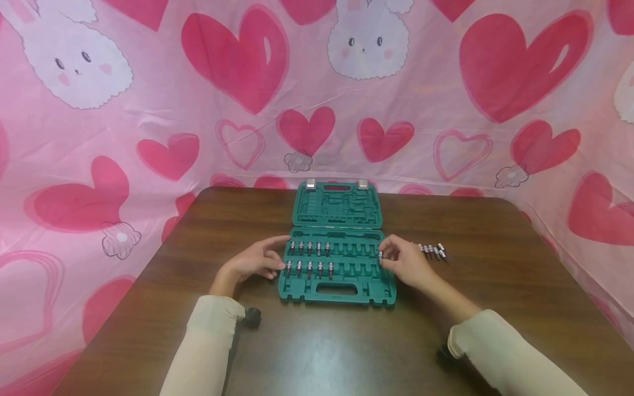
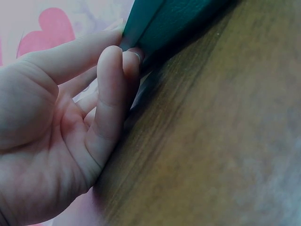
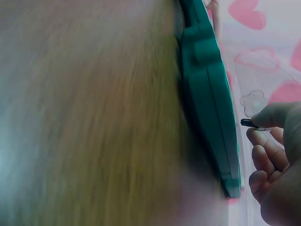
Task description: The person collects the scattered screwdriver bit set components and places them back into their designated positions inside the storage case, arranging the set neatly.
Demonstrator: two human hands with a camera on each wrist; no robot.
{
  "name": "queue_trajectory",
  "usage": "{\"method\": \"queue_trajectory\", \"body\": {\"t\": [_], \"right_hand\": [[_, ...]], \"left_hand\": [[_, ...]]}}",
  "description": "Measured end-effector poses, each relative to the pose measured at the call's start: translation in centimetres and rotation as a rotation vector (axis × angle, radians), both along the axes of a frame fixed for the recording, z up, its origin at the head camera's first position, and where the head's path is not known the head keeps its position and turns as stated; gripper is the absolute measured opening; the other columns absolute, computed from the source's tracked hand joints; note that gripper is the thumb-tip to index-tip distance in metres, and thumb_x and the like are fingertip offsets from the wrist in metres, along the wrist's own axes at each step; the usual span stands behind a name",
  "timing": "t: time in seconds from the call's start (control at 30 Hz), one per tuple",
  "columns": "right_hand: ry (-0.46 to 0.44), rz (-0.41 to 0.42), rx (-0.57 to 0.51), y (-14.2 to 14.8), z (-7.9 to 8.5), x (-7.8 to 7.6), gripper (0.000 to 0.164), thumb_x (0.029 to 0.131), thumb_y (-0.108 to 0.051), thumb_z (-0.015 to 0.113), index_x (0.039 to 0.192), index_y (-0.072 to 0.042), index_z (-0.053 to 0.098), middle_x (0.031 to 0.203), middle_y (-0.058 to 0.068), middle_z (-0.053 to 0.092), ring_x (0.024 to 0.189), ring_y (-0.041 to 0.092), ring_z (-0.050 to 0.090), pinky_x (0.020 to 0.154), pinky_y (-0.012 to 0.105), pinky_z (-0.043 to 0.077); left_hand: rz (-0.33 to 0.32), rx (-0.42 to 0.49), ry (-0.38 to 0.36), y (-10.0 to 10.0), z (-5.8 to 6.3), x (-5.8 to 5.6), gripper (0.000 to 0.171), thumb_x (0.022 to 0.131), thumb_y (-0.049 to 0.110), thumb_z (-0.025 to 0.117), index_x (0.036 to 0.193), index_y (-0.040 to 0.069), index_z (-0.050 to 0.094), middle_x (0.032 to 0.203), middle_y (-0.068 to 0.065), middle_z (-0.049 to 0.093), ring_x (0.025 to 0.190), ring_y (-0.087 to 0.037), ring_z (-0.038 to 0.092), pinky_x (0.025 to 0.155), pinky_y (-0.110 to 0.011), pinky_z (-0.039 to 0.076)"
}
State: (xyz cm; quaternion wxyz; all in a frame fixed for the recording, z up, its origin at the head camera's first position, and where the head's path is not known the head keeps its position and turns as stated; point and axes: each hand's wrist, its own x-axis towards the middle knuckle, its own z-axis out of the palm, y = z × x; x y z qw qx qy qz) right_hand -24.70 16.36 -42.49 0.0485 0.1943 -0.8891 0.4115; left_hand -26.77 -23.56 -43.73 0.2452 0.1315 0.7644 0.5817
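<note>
A green plastic tool case (image 1: 338, 295) lies unfolded on the table, two rows of silver bit sockets (image 1: 310, 268) filling the left part of its tray. My left hand (image 1: 255, 259) holds the case's left edge, thumb on the rim and curled fingers against the side in the left wrist view. Over the right end of the tray, my right hand (image 1: 407, 260) pinches a small bit socket (image 1: 381, 255) between thumb and forefinger. Its dark tip (image 3: 246, 123) sticks out past the fingertips in the right wrist view.
More bit sockets (image 1: 435, 252) lie in a group on the table, just right of my right hand. Vacant slots (image 1: 354, 269) show in the tray's right half. The lid (image 1: 338, 206) leans back behind the tray, near the heart-patterned cloth (image 1: 307, 129).
</note>
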Motion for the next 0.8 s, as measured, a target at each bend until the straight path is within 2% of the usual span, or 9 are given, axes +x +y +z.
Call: {"method": "queue_trajectory", "body": {"t": [0.8], "right_hand": [[0.003,0.044,-0.056,-5.5,-0.7,0.1,0.021,0.080,-0.001,0.075,0.094,-0.011,0.062,0.078,-0.002,0.061,0.071,0.016,0.055,0.062,0.033,0.047]], "left_hand": [[0.005,-0.005,-0.001,0.1,0.2,0.1,0.072,0.090,0.009,0.069,0.152,0.020,0.033,0.092,-0.019,0.067,0.069,-0.023,0.062,0.065,-0.030,0.057]]}}
